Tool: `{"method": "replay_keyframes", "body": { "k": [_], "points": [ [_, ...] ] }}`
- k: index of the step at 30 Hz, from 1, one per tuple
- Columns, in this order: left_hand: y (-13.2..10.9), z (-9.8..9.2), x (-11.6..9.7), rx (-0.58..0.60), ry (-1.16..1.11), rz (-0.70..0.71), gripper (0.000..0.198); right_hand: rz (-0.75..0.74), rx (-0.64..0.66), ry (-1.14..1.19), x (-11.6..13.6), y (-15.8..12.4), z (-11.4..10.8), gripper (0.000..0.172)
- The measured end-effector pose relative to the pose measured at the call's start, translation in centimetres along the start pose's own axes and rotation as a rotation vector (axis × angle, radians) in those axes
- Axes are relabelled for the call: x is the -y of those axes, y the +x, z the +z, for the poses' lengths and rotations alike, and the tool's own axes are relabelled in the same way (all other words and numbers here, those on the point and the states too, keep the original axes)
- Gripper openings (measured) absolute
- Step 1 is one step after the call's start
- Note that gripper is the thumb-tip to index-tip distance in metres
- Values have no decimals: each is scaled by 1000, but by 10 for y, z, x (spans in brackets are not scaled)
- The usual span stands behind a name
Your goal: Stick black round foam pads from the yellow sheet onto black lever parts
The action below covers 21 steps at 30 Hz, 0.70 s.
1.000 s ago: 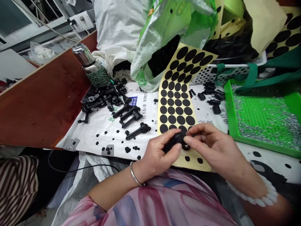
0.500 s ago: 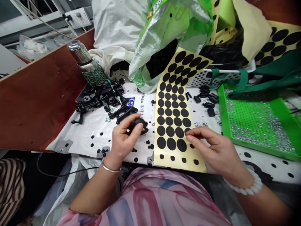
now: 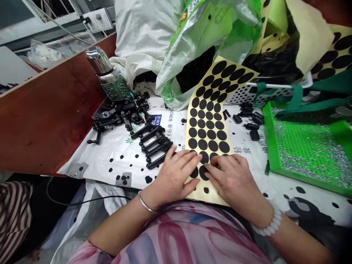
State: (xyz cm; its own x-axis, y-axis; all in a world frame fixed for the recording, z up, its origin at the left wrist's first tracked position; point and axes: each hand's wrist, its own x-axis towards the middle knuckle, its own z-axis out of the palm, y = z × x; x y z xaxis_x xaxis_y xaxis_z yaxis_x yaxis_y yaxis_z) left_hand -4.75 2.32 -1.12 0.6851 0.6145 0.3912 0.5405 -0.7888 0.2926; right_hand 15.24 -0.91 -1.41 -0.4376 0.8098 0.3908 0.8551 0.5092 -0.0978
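Note:
A yellow backing sheet (image 3: 210, 121) covered with black round stickers lies in front of me on printed white plastic. My left hand (image 3: 176, 174) rests flat on the sheet's lower left corner, fingers stretched out, holding nothing. My right hand (image 3: 233, 179) is beside it on the sheet's lower edge, fingers curled together, its tips pinching at a black sticker (image 3: 205, 170) still on the sheet. A row of black lever-shaped parts (image 3: 154, 141) lies just left of the sheet, close to my left fingertips.
A pile of black parts (image 3: 118, 112) sits by a metal flask (image 3: 106, 75). Small black pieces (image 3: 249, 117) lie right of the sheet. A green tray (image 3: 271, 146) of metal bits stands at right, bags (image 3: 203, 29) and a white basket (image 3: 247, 93) behind, a red-brown board (image 3: 49, 117) at left.
My left hand carried a black part to the left, let it go by the row of levers, and came back flat onto the sheet. My right hand moved onto the lower stickers.

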Motion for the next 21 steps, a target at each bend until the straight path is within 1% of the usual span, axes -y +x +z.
{"method": "replay_keyframes", "body": {
  "k": [2, 7, 9, 11, 13, 16, 19, 21],
  "points": [
    [2, 6, -1, 66, -37, -5, 50, -7, 20, 17, -1, 4, -2, 23],
    [2, 11, 3, 48, -63, -22, 50, 35, 106, 151, -11, 16, -3, 17],
    [1, 10, 3, 47, -67, -27, 49, 34, 113, 159, -13, 18, -1, 20],
    [2, 9, 2, 50, -75, -35, 48, 7, 88, 138, -11, 16, 1, 24],
    [2, 8, 1, 54, -83, -37, 47, -33, 33, 103, -4, 8, 1, 26],
    [3, 8, 2, 65, -94, -38, 47, -68, -45, 103, 7, -11, -4, 21],
    [0, 9, 2, 70, -92, -44, 49, -50, -104, 266, 8, -35, -15, 13],
    [-2, 6, -1, 62, -93, -27, 49, 32, -167, 413, 2, -50, -19, 11]
  ]
}}
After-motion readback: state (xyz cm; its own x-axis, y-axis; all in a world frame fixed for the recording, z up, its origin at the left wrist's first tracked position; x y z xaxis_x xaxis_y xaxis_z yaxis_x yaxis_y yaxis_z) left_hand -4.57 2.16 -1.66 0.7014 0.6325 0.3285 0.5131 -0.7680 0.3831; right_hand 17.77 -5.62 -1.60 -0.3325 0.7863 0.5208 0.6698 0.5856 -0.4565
